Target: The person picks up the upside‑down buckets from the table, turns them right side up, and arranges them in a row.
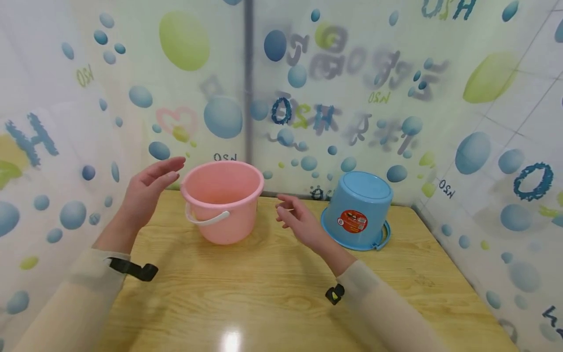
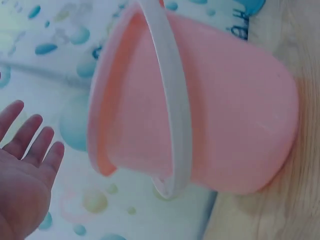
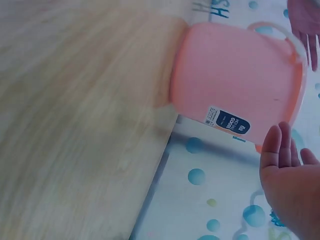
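A pink bucket (image 1: 226,222) stands upright on the wooden table, its white handle (image 1: 211,220) hanging down at the front. To its left, about level with the rim, my left hand (image 1: 151,188) is raised with the fingers extended, apart from the bucket. My right hand (image 1: 301,220) hovers on the other side, fingers loosely bent and holding nothing, between the pink bucket and a blue one. That blue bucket (image 1: 371,210) sits upside down with its base facing up and a red label on its side. In the right wrist view, a dark label (image 3: 232,122) shows on the pink bucket.
The wooden table (image 1: 250,293) ends at a patterned curtain (image 1: 374,63) behind the buckets. More of this printed sheeting rises on the left and right sides. The blue bucket's handle (image 1: 384,237) lies low at its right.
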The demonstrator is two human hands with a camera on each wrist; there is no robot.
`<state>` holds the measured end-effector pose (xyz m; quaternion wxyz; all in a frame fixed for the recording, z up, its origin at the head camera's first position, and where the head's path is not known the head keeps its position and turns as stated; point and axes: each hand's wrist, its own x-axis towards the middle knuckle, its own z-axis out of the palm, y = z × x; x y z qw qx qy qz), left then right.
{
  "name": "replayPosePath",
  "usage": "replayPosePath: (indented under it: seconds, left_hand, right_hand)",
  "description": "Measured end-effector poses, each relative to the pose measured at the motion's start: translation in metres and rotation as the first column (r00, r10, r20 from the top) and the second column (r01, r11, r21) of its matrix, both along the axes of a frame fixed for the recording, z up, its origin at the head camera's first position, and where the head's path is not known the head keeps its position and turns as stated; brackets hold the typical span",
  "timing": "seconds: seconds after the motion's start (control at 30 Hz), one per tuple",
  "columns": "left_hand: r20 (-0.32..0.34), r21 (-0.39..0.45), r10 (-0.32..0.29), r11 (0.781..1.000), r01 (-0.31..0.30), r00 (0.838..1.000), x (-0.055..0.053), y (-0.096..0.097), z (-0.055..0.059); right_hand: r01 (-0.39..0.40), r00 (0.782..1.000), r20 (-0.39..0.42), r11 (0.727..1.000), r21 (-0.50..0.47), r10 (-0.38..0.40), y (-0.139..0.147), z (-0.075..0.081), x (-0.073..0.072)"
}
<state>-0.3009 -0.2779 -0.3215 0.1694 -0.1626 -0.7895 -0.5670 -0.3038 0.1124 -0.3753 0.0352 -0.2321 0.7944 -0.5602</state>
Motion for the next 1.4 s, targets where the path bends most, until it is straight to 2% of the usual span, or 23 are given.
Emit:
replayPosePath:
  seconds: [0.1,0.17,0.23,0.33,0.43,0.5,0.57,0.6,0.63,0.67,0.77,0.83,0.93,1.07,1.13,1.27,1.4]
  left_hand:
    - [-0.056,0.017,-0.104,0.994,0.105,0.993,0.012,0.014,0.006]
    - [-0.077,0.013,-0.193,0.981,0.194,0.978,0.019,0.025,0.008]
    - [-0.078,-0.005,-0.289,0.957,0.289,0.954,0.026,0.036,0.009]
    - [-0.044,-0.055,-0.402,0.915,0.400,0.914,0.037,0.055,0.009]
    - [-0.018,-0.094,-0.501,0.862,0.498,0.865,0.045,0.078,0.006]
    - [-0.013,-0.117,-0.549,0.831,0.544,0.836,0.050,0.093,0.002]
    - [0.009,-0.138,-0.582,0.804,0.578,0.813,0.054,0.107,-0.002]
    - [0.016,-0.159,-0.589,0.796,0.584,0.808,0.055,0.113,-0.004]
    - [0.017,-0.174,-0.606,0.782,0.599,0.795,0.056,0.120,-0.006]
    - [0.027,-0.211,-0.605,0.775,0.596,0.796,0.057,0.125,-0.009]
    - [0.037,-0.305,-0.639,0.724,0.618,0.768,0.057,0.144,-0.018]
    - [0.050,-0.351,-0.664,0.688,0.636,0.746,0.054,0.157,-0.025]
    - [0.126,-0.381,-0.667,0.650,0.657,0.734,0.043,0.178,-0.036]
    - [0.224,-0.426,-0.628,0.624,0.655,0.745,0.017,0.209,-0.053]
    - [0.261,-0.452,-0.603,0.613,0.647,0.754,0.002,0.223,-0.064]
    - [0.325,-0.505,-0.545,0.591,0.629,0.773,-0.030,0.247,-0.086]
    - [0.364,-0.541,-0.526,0.553,0.634,0.769,-0.060,0.270,-0.104]
  right_hand:
    - [-0.051,0.999,0.008,0.998,0.048,0.050,0.017,-0.003,0.019]
    - [-0.077,0.997,0.017,0.994,0.083,0.076,0.028,-0.006,0.032]
    - [-0.103,0.994,0.030,0.988,0.113,0.100,0.039,-0.010,0.044]
    - [-0.120,0.992,0.047,0.982,0.149,0.114,0.058,-0.015,0.060]
    - [-0.111,0.993,0.046,0.978,0.176,0.105,0.078,-0.020,0.074]
    - [-0.096,0.995,0.031,0.976,0.196,0.092,0.092,-0.023,0.083]
    - [-0.067,0.998,0.006,0.973,0.222,0.068,0.107,-0.026,0.090]
    - [-0.050,0.999,0.000,0.971,0.234,0.051,0.114,-0.027,0.093]
    - [-0.032,0.999,-0.009,0.968,0.247,0.035,0.121,-0.028,0.095]
    - [-0.013,1.000,-0.015,0.965,0.263,0.017,0.129,-0.030,0.097]
    - [0.040,0.999,-0.007,0.956,0.290,-0.040,0.154,-0.034,0.102]
    - [0.069,0.997,-0.002,0.949,0.309,-0.072,0.172,-0.036,0.103]
    - [0.103,0.992,0.032,0.937,0.333,-0.120,0.200,-0.037,0.100]
    - [0.154,0.983,0.029,0.909,0.386,-0.179,0.236,-0.038,0.088]
    - [0.184,0.981,-0.016,0.887,0.423,-0.196,0.249,-0.040,0.079]
    - [0.200,0.980,-0.086,0.852,0.485,-0.181,0.271,-0.046,0.060]
    - [0.176,0.984,-0.091,0.812,0.556,-0.151,0.285,-0.050,0.043]
